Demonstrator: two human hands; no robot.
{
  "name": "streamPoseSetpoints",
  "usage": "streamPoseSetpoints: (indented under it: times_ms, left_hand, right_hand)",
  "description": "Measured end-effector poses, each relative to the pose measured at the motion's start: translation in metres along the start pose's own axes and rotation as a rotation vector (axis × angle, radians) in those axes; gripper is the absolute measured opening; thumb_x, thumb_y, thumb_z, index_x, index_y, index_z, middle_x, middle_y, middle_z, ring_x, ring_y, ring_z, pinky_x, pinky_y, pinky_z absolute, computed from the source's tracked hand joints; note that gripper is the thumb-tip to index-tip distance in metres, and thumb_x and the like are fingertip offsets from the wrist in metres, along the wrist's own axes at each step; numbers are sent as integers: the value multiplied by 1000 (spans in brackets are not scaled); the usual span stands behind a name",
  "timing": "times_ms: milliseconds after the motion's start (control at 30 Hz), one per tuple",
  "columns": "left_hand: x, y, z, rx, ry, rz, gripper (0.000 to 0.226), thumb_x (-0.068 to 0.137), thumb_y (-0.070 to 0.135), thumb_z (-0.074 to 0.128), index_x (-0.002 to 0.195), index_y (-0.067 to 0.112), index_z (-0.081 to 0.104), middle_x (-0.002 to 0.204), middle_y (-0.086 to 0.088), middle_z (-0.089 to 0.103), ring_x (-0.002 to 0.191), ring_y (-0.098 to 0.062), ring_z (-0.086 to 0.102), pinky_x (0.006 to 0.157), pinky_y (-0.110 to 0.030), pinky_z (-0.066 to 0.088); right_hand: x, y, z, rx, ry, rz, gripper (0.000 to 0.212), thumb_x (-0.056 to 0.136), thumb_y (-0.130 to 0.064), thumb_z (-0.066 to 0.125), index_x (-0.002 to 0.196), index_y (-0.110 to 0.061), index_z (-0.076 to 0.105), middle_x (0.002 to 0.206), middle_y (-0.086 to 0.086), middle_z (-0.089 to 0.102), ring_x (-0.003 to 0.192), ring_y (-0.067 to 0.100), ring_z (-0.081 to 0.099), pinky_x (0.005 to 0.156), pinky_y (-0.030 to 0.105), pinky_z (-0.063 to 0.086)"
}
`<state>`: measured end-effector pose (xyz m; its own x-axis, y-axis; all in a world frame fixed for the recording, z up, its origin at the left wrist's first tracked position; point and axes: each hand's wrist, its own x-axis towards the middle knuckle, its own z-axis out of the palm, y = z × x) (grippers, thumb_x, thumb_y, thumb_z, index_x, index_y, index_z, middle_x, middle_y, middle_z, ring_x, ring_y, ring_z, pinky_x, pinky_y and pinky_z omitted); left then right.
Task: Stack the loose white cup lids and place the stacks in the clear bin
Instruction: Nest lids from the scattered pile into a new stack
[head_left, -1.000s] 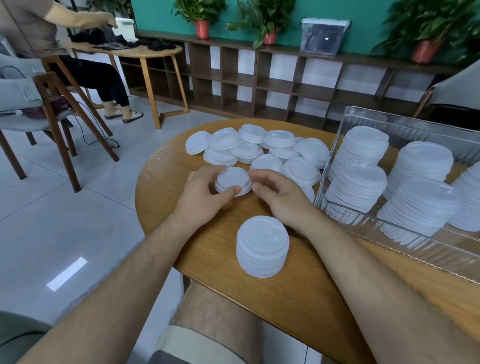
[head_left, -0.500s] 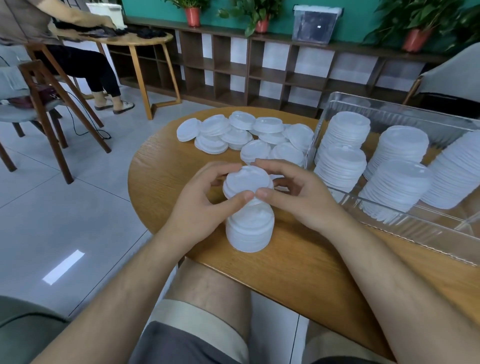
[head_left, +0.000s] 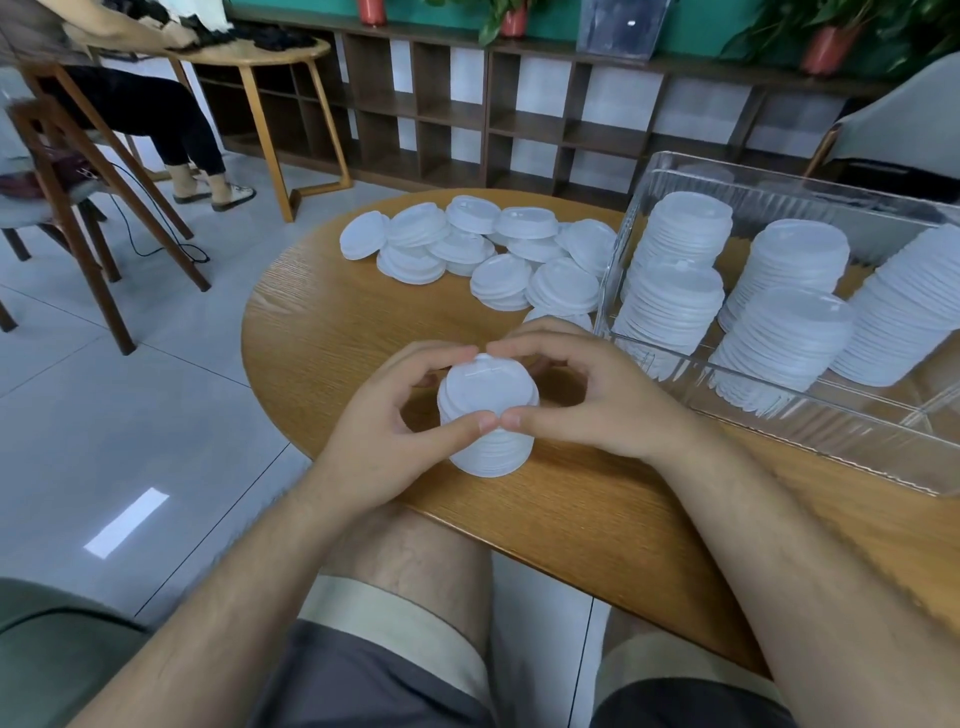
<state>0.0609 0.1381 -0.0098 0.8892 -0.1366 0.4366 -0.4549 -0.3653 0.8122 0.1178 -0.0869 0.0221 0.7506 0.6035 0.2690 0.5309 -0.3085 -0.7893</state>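
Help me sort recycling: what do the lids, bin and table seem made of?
Lids: thin white plastic, matte, faintly translucent. Bin: rigid clear plastic, perhaps acrylic, glossy ribbed walls. Table: wood or veneer, visible grain, satin sheen.

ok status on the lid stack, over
Left hand and right hand both grip the lid stack, standing on the table. Loose lids lie beyond it. No obstacle seen toward clear bin.

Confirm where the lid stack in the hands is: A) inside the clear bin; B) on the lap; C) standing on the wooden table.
C: gripped by left hand and right hand, the lid stack stands on the wooden table, outside the clear bin.
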Motion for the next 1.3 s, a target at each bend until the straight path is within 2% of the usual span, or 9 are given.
streamPoseSetpoints:
  times_ms: [333,433,533,700,833,933,1000,1167,1300]
  left_hand:
    - [3,-6,-3,13,-88,-9,55,80,43,78,129,22,65,127,8,64,125,-21,58,105,-39,47]
    - [11,-9,-4,-48,-80,-56,52,85,46,71,130,20,65,127,5,64,123,-20,59,103,-35,47]
    - [26,-9,-3,-122,-2,-149,42,93,44,59,126,20,67,124,5,67,119,-12,62,99,-25,48]
    - [46,-10,6,-103,-21,-225,31,99,40,56,123,24,69,122,6,69,117,-11,64,105,-38,50]
    - [42,-10,7,-154,-41,-196,47,92,52,55,127,22,67,123,-1,70,119,-17,64,104,-40,50]
    - [25,-9,1,-195,-67,-173,55,91,51,55,136,20,59,129,0,67,125,-16,60,105,-33,49]
    - [10,-7,-4,-175,-134,-169,59,90,50,58,142,23,52,134,4,63,129,-16,57,107,-33,48]
    - [-9,-6,-7,10,-229,-215,96,74,54,78,154,35,29,148,22,47,137,-5,45,115,-35,37]
    - [-4,-5,3,326,-191,-194,110,68,64,81,156,43,19,146,45,25,136,7,31,111,-21,28]
  right_hand:
    - [0,5,1,-65,-74,30,56,82,-36,76,134,-25,61,127,-14,56,122,10,56,106,26,44]
    - [0,8,9,-41,23,65,62,87,-53,60,142,-24,55,128,-16,54,123,2,52,104,17,39]
    - [4,8,14,26,122,179,64,88,-56,53,145,-27,52,128,-19,53,121,-5,50,98,10,35]
    - [6,7,15,13,148,237,64,88,-58,49,146,-31,50,128,-21,53,119,-9,50,93,7,35]
    - [1,5,13,-58,66,131,59,88,-53,66,141,-34,50,129,-19,53,120,1,53,96,17,44]
    - [-3,0,10,-142,-23,69,62,80,-44,81,133,-34,51,128,-20,50,122,1,50,97,17,45]
    - [-3,-2,11,-135,-15,33,60,78,-43,84,128,-34,53,125,-19,50,122,4,52,98,24,48]
    - [-4,1,16,-144,56,-2,58,85,-38,80,137,-31,55,129,-20,51,124,3,52,102,25,47]
    - [-8,6,26,-133,165,-26,49,90,-33,75,136,-19,61,130,-9,56,125,6,54,106,24,42]
